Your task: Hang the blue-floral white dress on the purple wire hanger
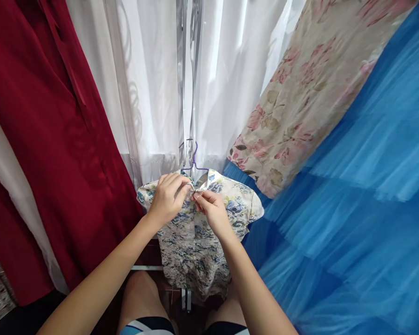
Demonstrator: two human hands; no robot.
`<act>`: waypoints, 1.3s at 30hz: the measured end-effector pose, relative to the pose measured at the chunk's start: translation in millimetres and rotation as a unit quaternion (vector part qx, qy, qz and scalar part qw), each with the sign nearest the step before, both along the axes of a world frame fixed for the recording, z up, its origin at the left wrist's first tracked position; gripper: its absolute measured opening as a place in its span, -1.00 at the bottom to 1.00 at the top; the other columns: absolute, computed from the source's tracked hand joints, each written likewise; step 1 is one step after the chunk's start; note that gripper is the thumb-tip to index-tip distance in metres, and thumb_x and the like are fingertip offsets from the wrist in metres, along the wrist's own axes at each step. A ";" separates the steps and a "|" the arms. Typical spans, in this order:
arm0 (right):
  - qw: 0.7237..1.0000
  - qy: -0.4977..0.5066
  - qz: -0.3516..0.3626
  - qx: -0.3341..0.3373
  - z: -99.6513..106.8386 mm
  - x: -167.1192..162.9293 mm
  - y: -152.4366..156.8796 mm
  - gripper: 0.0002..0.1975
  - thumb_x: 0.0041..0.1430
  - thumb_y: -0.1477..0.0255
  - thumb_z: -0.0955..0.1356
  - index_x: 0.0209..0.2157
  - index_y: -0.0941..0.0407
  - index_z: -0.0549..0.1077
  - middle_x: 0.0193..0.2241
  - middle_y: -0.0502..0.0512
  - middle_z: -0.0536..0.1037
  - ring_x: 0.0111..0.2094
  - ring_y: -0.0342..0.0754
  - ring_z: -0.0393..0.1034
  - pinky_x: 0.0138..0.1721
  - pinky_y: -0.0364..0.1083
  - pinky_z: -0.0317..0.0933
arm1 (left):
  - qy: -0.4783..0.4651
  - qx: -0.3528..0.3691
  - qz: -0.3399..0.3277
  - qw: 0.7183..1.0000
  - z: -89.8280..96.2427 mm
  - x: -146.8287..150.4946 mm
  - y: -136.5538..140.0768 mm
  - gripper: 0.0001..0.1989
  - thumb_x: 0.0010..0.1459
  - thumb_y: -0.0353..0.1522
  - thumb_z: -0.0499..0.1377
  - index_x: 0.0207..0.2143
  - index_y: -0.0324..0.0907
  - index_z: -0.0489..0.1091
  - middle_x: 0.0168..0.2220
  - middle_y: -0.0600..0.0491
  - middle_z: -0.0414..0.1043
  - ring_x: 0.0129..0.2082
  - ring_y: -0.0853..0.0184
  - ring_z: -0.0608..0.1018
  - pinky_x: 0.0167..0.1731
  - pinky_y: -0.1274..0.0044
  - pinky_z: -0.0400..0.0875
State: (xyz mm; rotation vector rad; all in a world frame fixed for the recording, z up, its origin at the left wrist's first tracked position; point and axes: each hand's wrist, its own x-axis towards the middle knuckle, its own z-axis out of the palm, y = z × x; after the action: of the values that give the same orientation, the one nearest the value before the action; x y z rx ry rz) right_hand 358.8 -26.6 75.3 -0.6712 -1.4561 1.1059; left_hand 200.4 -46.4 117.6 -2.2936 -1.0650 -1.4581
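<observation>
White curtain [153,79] behind the shirt [195,246], probably drawn to close off what lies beyond. Blue dress [356,242] right of the shirt, red garment [70,153] left of it; both hang long, likely pushed aside to leave working room. Flowered dress [286,111] right of and above the shirt, overlapping the blue. Metal stand [197,60] rises directly behind the shirt, its foot showing below the hem. Shirt itself centred before the person's knees, front facing them, seemingly for easy reach. Left hand [167,197] at the shirt's neck, fingers pinching the collar [212,177] edge, apparently to steady it. Right hand [210,207] just beside, fingers pinching the front opening; whether a button sits between them, too small to tell. Purple hanger [194,160] at the shirt's neck, seemingly hooked on the stand, keeping the shoulders spread.

Textures: curtain thin, in vertical folds. Blue dress gauzy, tiered. Red cloth smooth, matte. Flowered dress pale, pink blooms. Stand slim, shiny. Shirt light, blue-and-yellow print, crinkled lower down, short flared sleeves. Hanger thin, curved.
</observation>
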 end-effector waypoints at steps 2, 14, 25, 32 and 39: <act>1.000 -0.009 -0.011 -0.016 -5.2 2.1 0.8 -0.75 0.07 0.24 0.38 -0.50 0.13 0.46 -0.71 -0.08 0.28 -0.64 -0.16 0.08 -0.55 -0.12 -0.08 | -0.052 0.012 0.005 0.999 7.7 -5.1 1.2 -0.91 0.31 -0.38 0.07 -0.24 -0.14 0.36 -0.27 0.05 0.45 -0.21 0.27 0.47 -0.14 0.41 0.29; 0.995 -0.073 0.009 -0.072 -45.5 18.9 -44.8 -0.76 0.09 0.34 0.36 -0.58 0.14 0.49 -0.75 -0.08 0.24 -0.66 -0.16 0.05 -0.57 -0.12 -0.09 | 0.109 0.072 0.178 0.975 -31.9 -138.2 51.9 -0.86 0.27 -0.32 0.12 -0.19 -0.11 0.46 -0.24 -0.01 0.57 -0.13 0.10 0.39 -0.02 0.24 0.09; 0.990 -0.076 0.031 -0.118 -87.9 2.2 -64.3 -0.78 0.09 0.40 0.32 -0.57 0.15 0.49 -0.76 -0.10 0.25 -0.68 -0.19 0.07 -0.57 -0.15 -0.06 | 0.029 -0.019 0.194 0.980 -67.3 -164.9 49.4 -0.77 0.33 -0.30 -0.02 -0.13 -0.14 0.40 -0.11 -0.08 0.51 -0.03 0.13 0.46 0.07 0.29 0.17; 0.985 -0.011 0.019 -0.168 -119.1 -1.1 -66.6 -0.72 0.08 0.29 0.33 -0.61 0.15 0.44 -0.80 -0.11 0.24 -0.73 -0.21 0.05 -0.61 -0.16 -0.12 | -0.213 -0.151 0.050 0.964 -71.6 -137.0 42.9 -0.72 0.31 -0.17 0.02 -0.14 -0.17 0.35 -0.18 -0.02 0.48 -0.31 0.31 0.50 -0.33 0.53 0.37; 0.979 0.056 -0.018 -0.194 -140.0 1.4 -61.4 -0.66 0.13 0.16 0.36 -0.52 0.15 0.44 -0.79 -0.10 0.27 -0.73 -0.22 0.03 -0.63 -0.17 -0.21 | -0.541 -0.312 -0.116 0.772 -94.4 -125.5 24.4 -0.69 0.01 -0.20 0.33 -0.28 -0.23 0.43 -0.36 0.04 0.49 -0.41 0.34 0.51 -0.41 0.56 0.42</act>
State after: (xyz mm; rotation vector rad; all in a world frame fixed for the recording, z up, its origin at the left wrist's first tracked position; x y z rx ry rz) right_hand 360.2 -88.1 -64.8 -0.8885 -1.1367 1.3935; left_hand 75.0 -22.0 23.2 -1.7995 -1.7703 -3.0900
